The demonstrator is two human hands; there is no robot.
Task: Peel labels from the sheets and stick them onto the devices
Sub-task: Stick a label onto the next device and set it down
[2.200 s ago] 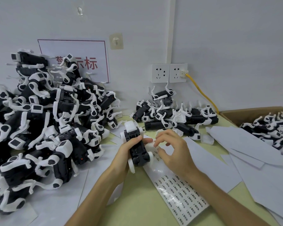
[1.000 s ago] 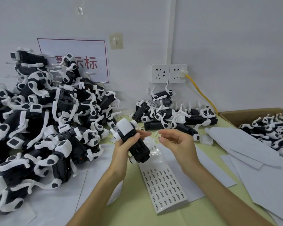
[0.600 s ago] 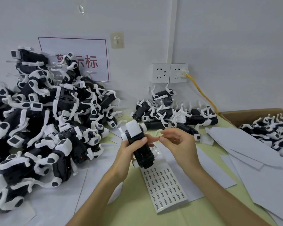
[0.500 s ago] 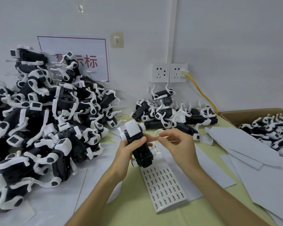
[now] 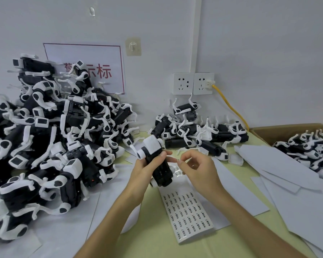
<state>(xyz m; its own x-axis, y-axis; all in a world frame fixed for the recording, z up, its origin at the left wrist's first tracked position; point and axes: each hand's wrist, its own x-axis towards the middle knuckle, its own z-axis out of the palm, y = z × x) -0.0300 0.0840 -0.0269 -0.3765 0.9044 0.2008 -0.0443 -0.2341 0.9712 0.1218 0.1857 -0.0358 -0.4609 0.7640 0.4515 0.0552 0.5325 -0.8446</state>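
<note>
My left hand (image 5: pixel 145 171) grips a black and white device (image 5: pixel 158 162) lifted above the table, its white end pointing away from me. My right hand (image 5: pixel 198 169) is just right of the device and pinches a small label (image 5: pixel 177 161) between thumb and forefinger, close to the device's side. The label sheet (image 5: pixel 187 211) with rows of small printed labels lies flat on the table below both hands; its upper part is bare backing.
A tall heap of black and white devices (image 5: pixel 45 136) fills the left. A smaller pile (image 5: pixel 194 131) lies against the wall under the sockets (image 5: pixel 193 83). A cardboard box (image 5: pixel 287 131) of devices stands at the right. Used white backing sheets (image 5: pixel 287 174) are spread on the right.
My right hand came off the sheet with a peeled label and moved up beside the device. My left hand lifted and tilted the device. The sheet slid down-left.
</note>
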